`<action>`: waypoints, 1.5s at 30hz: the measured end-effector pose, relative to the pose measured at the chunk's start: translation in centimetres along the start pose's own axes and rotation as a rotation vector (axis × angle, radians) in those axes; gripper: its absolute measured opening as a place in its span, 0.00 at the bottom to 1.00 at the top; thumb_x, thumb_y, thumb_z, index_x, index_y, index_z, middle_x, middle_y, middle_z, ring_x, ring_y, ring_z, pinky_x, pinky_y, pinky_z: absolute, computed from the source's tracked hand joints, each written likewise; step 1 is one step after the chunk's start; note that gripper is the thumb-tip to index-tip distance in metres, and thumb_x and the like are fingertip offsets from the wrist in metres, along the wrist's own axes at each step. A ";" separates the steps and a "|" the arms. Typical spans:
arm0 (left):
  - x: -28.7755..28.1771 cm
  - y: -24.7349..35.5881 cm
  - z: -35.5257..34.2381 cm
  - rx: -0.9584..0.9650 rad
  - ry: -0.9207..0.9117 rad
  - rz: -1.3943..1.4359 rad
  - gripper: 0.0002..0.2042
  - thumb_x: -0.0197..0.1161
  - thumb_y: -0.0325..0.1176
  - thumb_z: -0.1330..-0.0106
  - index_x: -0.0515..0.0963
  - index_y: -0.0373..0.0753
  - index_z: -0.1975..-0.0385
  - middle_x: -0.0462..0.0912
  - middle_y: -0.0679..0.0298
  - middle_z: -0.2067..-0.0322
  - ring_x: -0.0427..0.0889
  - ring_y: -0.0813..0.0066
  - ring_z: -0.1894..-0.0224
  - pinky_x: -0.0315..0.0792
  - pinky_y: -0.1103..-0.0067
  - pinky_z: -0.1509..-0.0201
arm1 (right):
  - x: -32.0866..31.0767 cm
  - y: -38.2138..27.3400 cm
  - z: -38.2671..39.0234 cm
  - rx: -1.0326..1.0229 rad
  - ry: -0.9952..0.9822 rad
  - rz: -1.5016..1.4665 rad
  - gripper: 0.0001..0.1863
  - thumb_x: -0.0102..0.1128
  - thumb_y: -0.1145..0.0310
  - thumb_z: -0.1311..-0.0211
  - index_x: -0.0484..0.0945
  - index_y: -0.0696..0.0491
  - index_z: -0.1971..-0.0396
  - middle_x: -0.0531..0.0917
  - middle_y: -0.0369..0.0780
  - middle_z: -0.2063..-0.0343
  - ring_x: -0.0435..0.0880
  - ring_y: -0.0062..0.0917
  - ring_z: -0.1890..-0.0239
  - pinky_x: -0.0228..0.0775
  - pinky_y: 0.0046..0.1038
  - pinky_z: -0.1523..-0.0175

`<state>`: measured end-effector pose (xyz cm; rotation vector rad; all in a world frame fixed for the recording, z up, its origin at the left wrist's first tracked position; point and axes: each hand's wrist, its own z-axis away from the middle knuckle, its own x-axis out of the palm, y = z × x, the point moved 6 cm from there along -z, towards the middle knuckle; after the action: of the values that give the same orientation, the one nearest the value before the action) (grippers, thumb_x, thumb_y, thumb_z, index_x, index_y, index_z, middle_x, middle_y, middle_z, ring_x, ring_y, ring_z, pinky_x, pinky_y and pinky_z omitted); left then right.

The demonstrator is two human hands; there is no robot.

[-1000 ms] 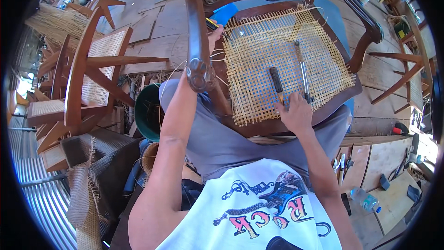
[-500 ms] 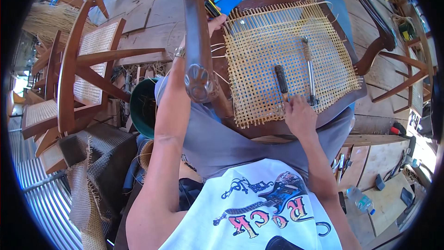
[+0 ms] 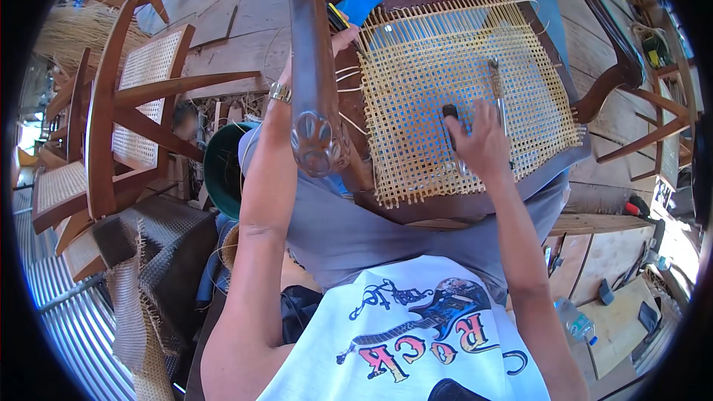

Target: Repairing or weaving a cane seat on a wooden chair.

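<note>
A woven cane panel (image 3: pixel 416 89) lies over the seat of a dark wooden chair (image 3: pixel 316 52), its loose strand ends sticking out at the edges. At the panel's far left corner my left hand (image 3: pixel 343 38), partly behind the chair arm, is closed around a yellow-and-black tool (image 3: pixel 338 17) whose kind I cannot make out. My right hand (image 3: pixel 484 145) hovers over the panel with fingers apart, holding nothing. It partly covers a dark-handled tool (image 3: pixel 449 111) and a long metal tool (image 3: pixel 494 67) that lie on the cane.
Blue material (image 3: pixel 362 4) shows behind the panel's far left corner. Upturned chairs with cane seats (image 3: pixel 137 89) stand at the left, beside a dark green bucket (image 3: pixel 226 171). At the lower right, a plastic bottle (image 3: pixel 578 323) lies near wooden boards (image 3: pixel 620 327).
My right hand has left the near end of the dark-handled tool, moved farther over the panel and spread its fingers. My left hand stays at the panel's corner.
</note>
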<state>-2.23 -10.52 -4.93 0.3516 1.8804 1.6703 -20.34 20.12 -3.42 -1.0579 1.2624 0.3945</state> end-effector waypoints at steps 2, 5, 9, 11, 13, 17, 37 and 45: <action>0.1 2.5 0.7 0.075 0.015 0.137 0.19 0.76 0.43 0.43 0.80 0.36 0.59 0.84 0.64 0.66 0.81 0.76 0.65 0.77 0.76 0.57 | -0.9 1.3 -1.1 -0.012 0.123 -0.002 0.31 0.63 0.45 0.39 0.72 0.59 0.51 0.78 0.50 0.53 0.82 0.50 0.58 0.75 0.44 0.55; -0.3 2.7 0.8 0.087 0.023 0.175 0.20 0.77 0.41 0.44 0.79 0.37 0.57 0.84 0.64 0.65 0.82 0.76 0.63 0.78 0.76 0.55 | -4.5 4.4 -1.3 -0.100 0.426 0.124 0.30 0.63 0.47 0.38 0.72 0.60 0.51 0.79 0.51 0.57 0.81 0.50 0.60 0.75 0.44 0.55; -0.6 0.0 -0.5 0.016 0.037 0.118 0.19 0.77 0.42 0.44 0.79 0.36 0.61 0.84 0.65 0.67 0.82 0.76 0.62 0.77 0.77 0.57 | -1.3 9.3 -0.8 0.098 -0.004 0.062 0.22 0.59 0.53 0.34 0.71 0.59 0.58 0.80 0.52 0.66 0.80 0.51 0.63 0.73 0.45 0.57; -0.8 -1.6 -0.7 -0.078 0.025 -0.042 0.21 0.77 0.46 0.44 0.79 0.35 0.65 0.82 0.66 0.69 0.82 0.76 0.61 0.76 0.77 0.59 | -0.2 9.6 -0.4 0.047 -0.018 0.044 0.19 0.57 0.55 0.33 0.71 0.59 0.61 0.80 0.52 0.69 0.80 0.51 0.64 0.72 0.46 0.59; -0.9 -2.1 -0.7 -0.049 0.028 -0.067 0.22 0.76 0.49 0.45 0.79 0.35 0.65 0.81 0.66 0.70 0.81 0.75 0.62 0.75 0.76 0.59 | -0.1 10.0 -0.8 0.072 0.077 0.063 0.17 0.56 0.58 0.32 0.68 0.58 0.65 0.79 0.51 0.72 0.79 0.53 0.67 0.71 0.47 0.61; -0.2 0.4 0.1 0.050 0.041 0.035 0.25 0.76 0.51 0.45 0.80 0.34 0.63 0.79 0.65 0.72 0.77 0.73 0.67 0.72 0.73 0.61 | -1.6 10.2 -1.2 0.179 0.069 -0.076 0.14 0.52 0.59 0.29 0.68 0.56 0.66 0.78 0.47 0.76 0.81 0.43 0.72 0.72 0.43 0.64; 3.2 3.4 1.5 0.090 -0.059 0.000 0.23 0.71 0.26 0.42 0.74 0.34 0.47 0.84 0.64 0.62 0.81 0.77 0.59 0.73 0.77 0.51 | 4.0 -6.8 1.0 0.060 -0.616 -0.959 0.22 0.53 0.68 0.29 0.70 0.56 0.38 0.78 0.33 0.70 0.75 0.14 0.69 0.67 0.19 0.64; -0.1 2.3 0.7 0.051 0.021 -0.162 0.12 0.68 0.34 0.35 0.78 0.39 0.56 0.85 0.68 0.65 0.83 0.80 0.62 0.76 0.81 0.64 | 3.3 -7.3 2.1 0.002 -0.600 -1.011 0.24 0.54 0.68 0.30 0.67 0.58 0.37 0.79 0.34 0.69 0.76 0.15 0.67 0.68 0.19 0.62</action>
<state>-2.18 -9.56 -2.77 0.1967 1.9157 1.5273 -12.59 17.22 -3.41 -1.3030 0.1170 -0.0828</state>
